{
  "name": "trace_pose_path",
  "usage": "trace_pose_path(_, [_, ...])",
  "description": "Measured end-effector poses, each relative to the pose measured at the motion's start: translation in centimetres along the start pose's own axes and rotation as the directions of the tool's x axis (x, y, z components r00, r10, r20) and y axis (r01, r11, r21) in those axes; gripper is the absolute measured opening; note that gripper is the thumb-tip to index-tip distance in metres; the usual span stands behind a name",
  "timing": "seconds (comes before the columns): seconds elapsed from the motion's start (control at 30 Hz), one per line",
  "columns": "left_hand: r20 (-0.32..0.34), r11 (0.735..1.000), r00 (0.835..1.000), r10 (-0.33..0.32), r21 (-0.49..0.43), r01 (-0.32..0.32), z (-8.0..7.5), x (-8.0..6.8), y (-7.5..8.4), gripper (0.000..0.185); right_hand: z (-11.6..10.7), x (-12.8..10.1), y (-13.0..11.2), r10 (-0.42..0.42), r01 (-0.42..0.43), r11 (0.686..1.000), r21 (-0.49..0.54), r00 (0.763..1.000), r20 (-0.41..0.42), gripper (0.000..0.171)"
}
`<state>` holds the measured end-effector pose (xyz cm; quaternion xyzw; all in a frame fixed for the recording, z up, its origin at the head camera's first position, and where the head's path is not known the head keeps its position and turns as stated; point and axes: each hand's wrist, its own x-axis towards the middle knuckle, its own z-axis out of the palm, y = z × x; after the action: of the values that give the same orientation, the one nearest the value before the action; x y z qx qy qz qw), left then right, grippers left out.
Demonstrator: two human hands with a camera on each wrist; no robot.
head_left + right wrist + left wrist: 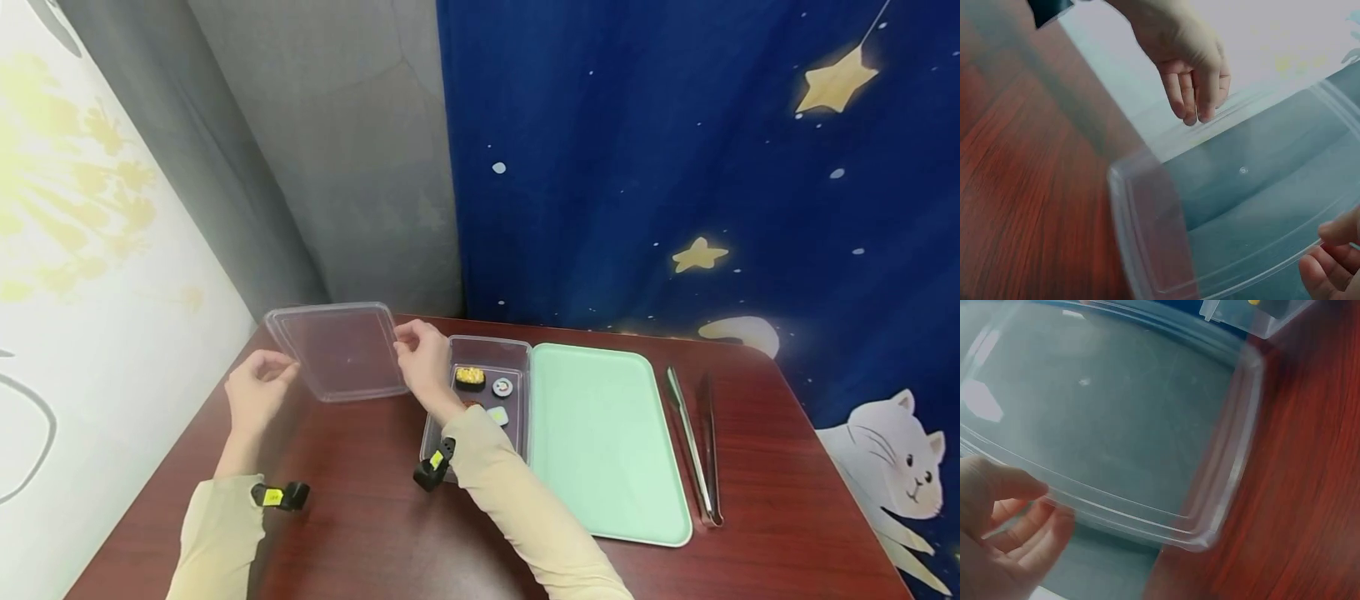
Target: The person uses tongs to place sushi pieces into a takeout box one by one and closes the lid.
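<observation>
A clear plastic lid [341, 354] is held up and tilted above the left part of the table. My left hand [258, 392] pinches its left edge between thumb and fingers, as the left wrist view also shows. On the opposite edge, my right hand [426, 362] pinches the lid's rim. Below and right of that hand stands a clear plastic container [491, 342], partly hidden by the right arm. Inside it lie a corn-topped sushi piece [470, 378], a round sushi roll [502, 387], a pale piece [498, 415] and a reddish piece mostly covered by the wrist.
A mint green tray [603, 442] lies against the container's right side. Metal tongs [693, 450] rest to the right of the tray. The dark red wooden table [360, 517] meets a grey and a blue curtain [570, 167] at the back.
</observation>
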<state>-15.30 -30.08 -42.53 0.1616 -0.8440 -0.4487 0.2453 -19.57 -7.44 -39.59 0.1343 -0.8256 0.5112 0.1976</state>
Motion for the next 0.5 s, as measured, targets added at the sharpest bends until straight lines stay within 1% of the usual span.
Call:
trace_pose_path(0.1, [-0.065, 0.998, 0.997, 0.048, -0.045, -0.05, 0.3, -0.1, 0.2, 0.008, -0.7, -0.1, -0.1, -0.025, 0.026, 0.997, 0.069, 0.999, -0.022, 0.009])
trace_pose_path(0.17, [-0.103, 0.989, 0.991, 0.085, -0.11, -0.096, 0.5, -0.2, 0.4, 0.008, -1.3, -0.2, -0.3, -0.027, 0.03, 0.991, 0.131, 0.999, -0.029, 0.009])
trace_pose_path(0.23, [-0.129, 0.974, 0.984, 0.122, -0.176, -0.143, 0.5, -0.7, 1.4, 0.006, -1.9, -0.3, -0.3, -0.014, 0.018, 0.978, 0.206, 1.0, -0.021, 0.009])
trace_pose_path(0.3, [-0.154, 0.948, 0.971, 0.18, -0.236, -0.214, 0.6, -1.2, 2.5, 0.007, -2.6, -0.3, -0.3, 0.018, -0.018, 0.962, 0.274, 1.0, 0.003, 0.009])
trace_pose_path(0.37, [-0.175, 0.916, 0.955, 0.237, -0.286, -0.28, 0.6, -1.6, 3.5, 0.006, -3.1, -0.4, -0.3, 0.064, -0.072, 0.938, 0.339, 0.997, 0.034, 0.01])
trace_pose_path(0.4, [-0.188, 0.903, 0.943, 0.275, -0.287, -0.321, 0.6, -1.8, 4.0, 0.006, -3.5, -0.4, -0.3, 0.095, -0.108, 0.921, 0.375, 0.994, 0.054, 0.011])
trace_pose_path(0.5, [-0.242, 0.848, 0.891, 0.384, -0.29, -0.444, 1.1, -1.9, 4.3, 0.004, -4.4, -0.5, -0.4, 0.185, -0.215, 0.862, 0.46, 0.977, 0.109, 0.015])
